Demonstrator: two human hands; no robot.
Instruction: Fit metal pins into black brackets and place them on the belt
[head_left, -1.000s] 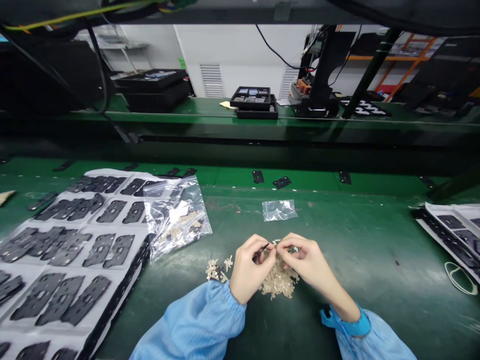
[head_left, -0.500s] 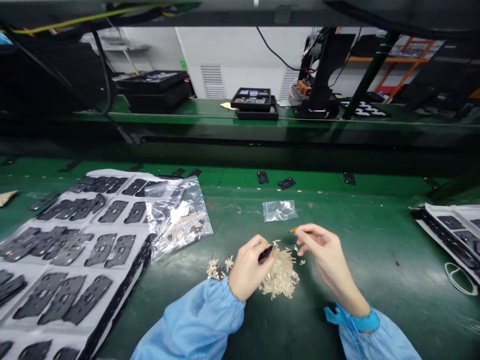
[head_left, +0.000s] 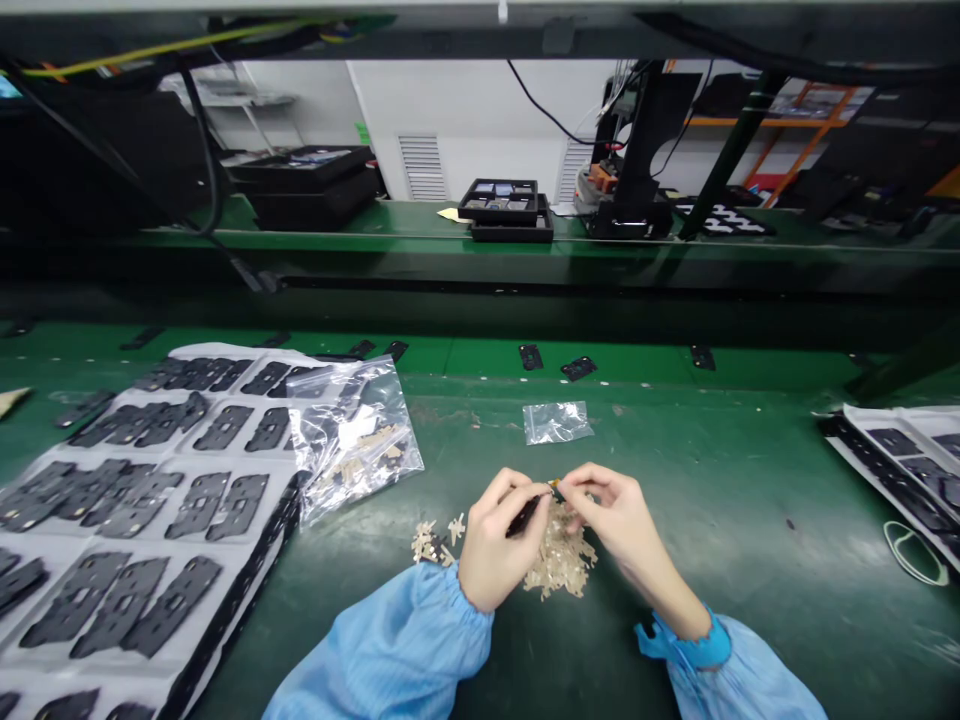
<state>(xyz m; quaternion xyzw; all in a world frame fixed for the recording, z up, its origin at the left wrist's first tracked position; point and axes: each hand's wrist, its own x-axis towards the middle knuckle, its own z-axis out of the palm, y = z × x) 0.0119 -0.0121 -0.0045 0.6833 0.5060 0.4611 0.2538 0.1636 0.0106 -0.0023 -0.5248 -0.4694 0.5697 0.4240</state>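
My left hand (head_left: 491, 545) is closed around a thin black part (head_left: 527, 514), mostly hidden by the fingers. Beside it, the fingertips of my right hand (head_left: 616, 515) pinch a small amber-yellow piece (head_left: 554, 485) at the part's upper end; whether the two touch, I cannot tell. Under both hands lies a heap of small beige pieces (head_left: 561, 565), partly covered by them. A smaller cluster of beige and dark pieces (head_left: 431, 543) rests left of my left hand.
On the left, a white compartment tray (head_left: 281, 465) carries many flat black plates (head_left: 217, 428). A clear zip bag (head_left: 358, 440) with beige pieces overlaps its edge. Behind my hands lies a small clear bag (head_left: 556, 423). Another tray (head_left: 862, 425) and a pale loop (head_left: 915, 553) are at right.
My right hand has moved left with the amber-yellow piece, bringing it up to the black part in my left hand. The left hand has stayed nearly in place.
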